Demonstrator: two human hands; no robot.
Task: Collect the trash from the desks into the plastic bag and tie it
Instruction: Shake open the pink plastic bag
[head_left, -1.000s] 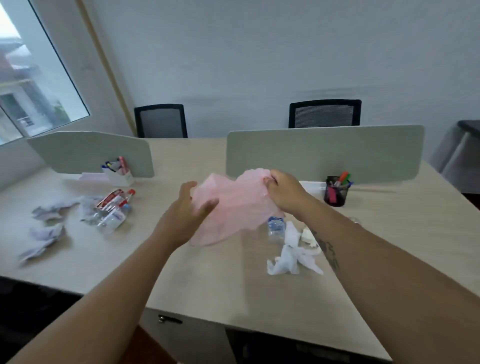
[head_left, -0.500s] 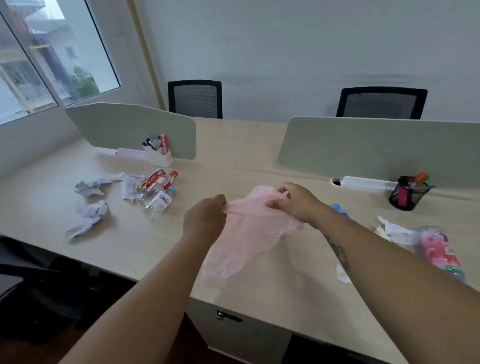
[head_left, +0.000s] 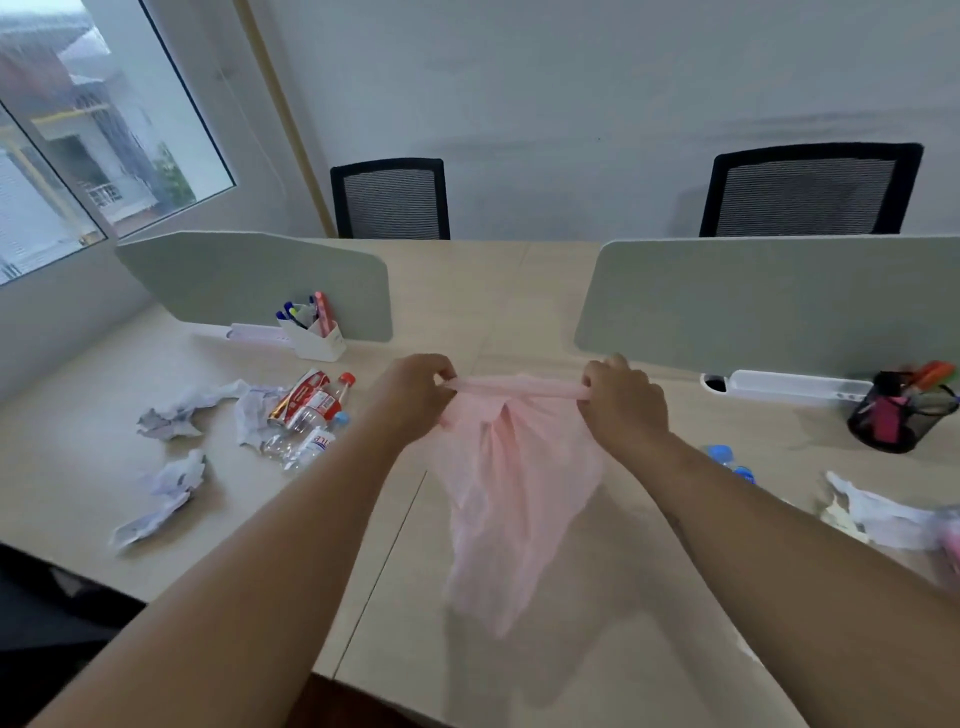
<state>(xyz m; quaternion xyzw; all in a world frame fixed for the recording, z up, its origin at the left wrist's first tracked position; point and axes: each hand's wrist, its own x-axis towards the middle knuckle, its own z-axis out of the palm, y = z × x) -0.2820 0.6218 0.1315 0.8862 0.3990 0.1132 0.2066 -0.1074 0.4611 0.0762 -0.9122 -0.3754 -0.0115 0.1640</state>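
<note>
A thin pink plastic bag (head_left: 511, 493) hangs over the desk (head_left: 597, 649), its top edge stretched taut between my hands. My left hand (head_left: 415, 395) pinches the left end of that edge and my right hand (head_left: 621, 402) grips the right end. On the left desk lie crumpled papers (head_left: 166, 478), a second paper wad (head_left: 182, 410), clear plastic bottles (head_left: 311, 431) and a red wrapper (head_left: 301, 395). More trash sits at the right: blue bottle caps (head_left: 724, 457) behind my right forearm, and white crumpled paper (head_left: 878, 512).
Two grey-green divider screens (head_left: 260, 280) (head_left: 769, 301) stand across the desk. A white pen holder (head_left: 317, 338) sits by the left screen, a black mesh pen cup (head_left: 896, 413) and a white tray (head_left: 795, 387) by the right one. Two black chairs (head_left: 392, 200) stand beyond.
My hands have moved apart and pulled the bag's top edge straight, so it now hangs lengthwise. The view has shifted left, putting the right-hand trash at the frame's edge.
</note>
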